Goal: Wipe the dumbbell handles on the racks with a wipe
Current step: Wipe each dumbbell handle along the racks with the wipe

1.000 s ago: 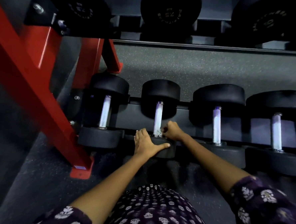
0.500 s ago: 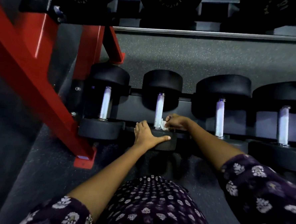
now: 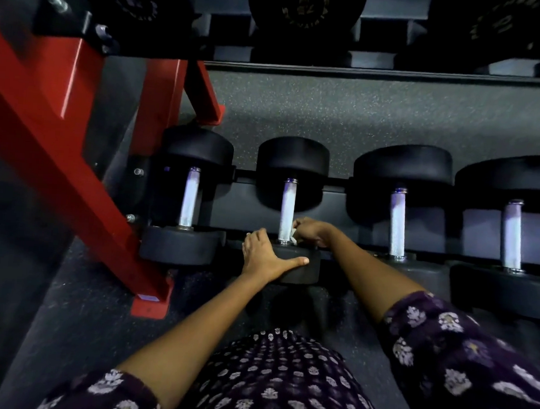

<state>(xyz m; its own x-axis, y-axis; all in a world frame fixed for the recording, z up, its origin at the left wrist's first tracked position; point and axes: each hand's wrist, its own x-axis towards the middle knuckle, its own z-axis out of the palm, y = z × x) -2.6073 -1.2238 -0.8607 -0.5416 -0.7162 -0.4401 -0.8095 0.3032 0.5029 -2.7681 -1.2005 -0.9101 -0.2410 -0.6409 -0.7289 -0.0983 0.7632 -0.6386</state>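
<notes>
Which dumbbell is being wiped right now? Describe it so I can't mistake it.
Start at the red rack leg on the left; on the low rack, count two dumbbells rightward. That dumbbell has the left hand resting on its near head and the right hand holding a white wipe at its handle.

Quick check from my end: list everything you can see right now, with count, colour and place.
Lower-rack dumbbells: four, black heads with silver handles, side by side across the middle.
Upper-rack dumbbells: three, black, along the top edge, partly cut off.
Rack frame: one, red, slanting down the left to a foot on the floor.
Floor: dark speckled grey, behind and under the rack.
Wipe: one, white, at the near end of the second handle from the left.
Left hand: rests on that dumbbell's near head, thumb spread.
Right hand: grips the wipe against the handle.
</notes>
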